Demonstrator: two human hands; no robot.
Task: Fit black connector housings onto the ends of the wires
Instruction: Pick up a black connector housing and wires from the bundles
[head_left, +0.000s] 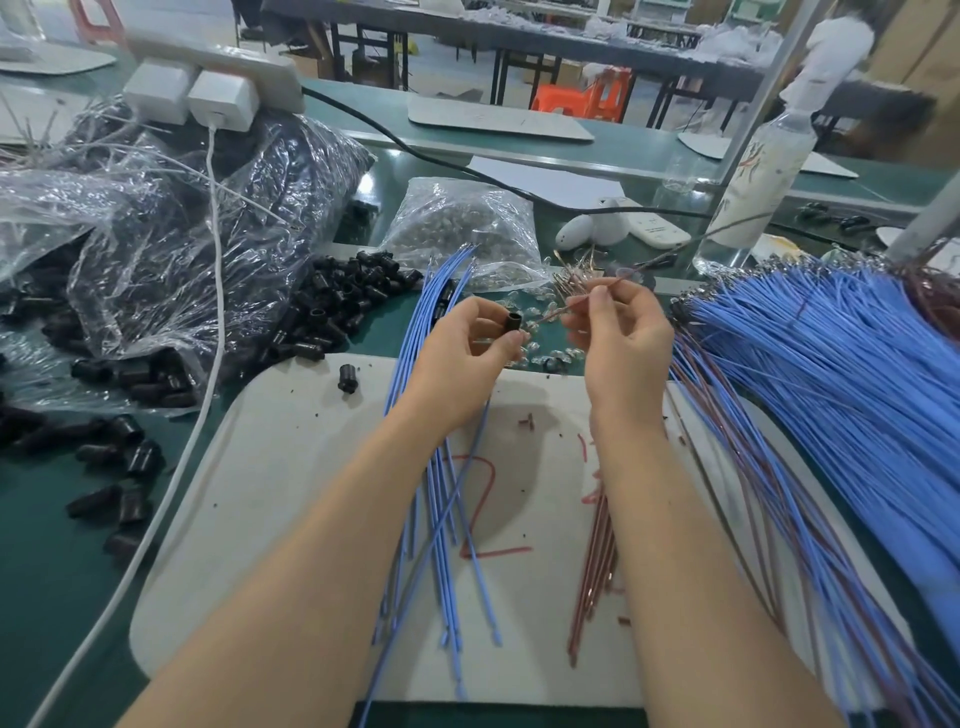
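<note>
My left hand (475, 345) pinches a small black connector housing (514, 323) with its open end turned toward the right. My right hand (618, 327) pinches a thin brown wire (558, 312) whose tip sits just to the right of the housing's opening, a small gap apart. Both hands hover above the far edge of a white work board (291, 467). A handful of blue wires (441, 499) lies under my left wrist, and a few brown wires (595, 561) lie under my right forearm.
Loose black housings (343, 306) spill from a plastic bag (208, 249) at left; one stands on the board (346, 378). A bag of clear parts (462, 228) sits behind. Big bundles of blue and brown wires (831, 374) fan out at right. A white cable (171, 467) crosses the green table.
</note>
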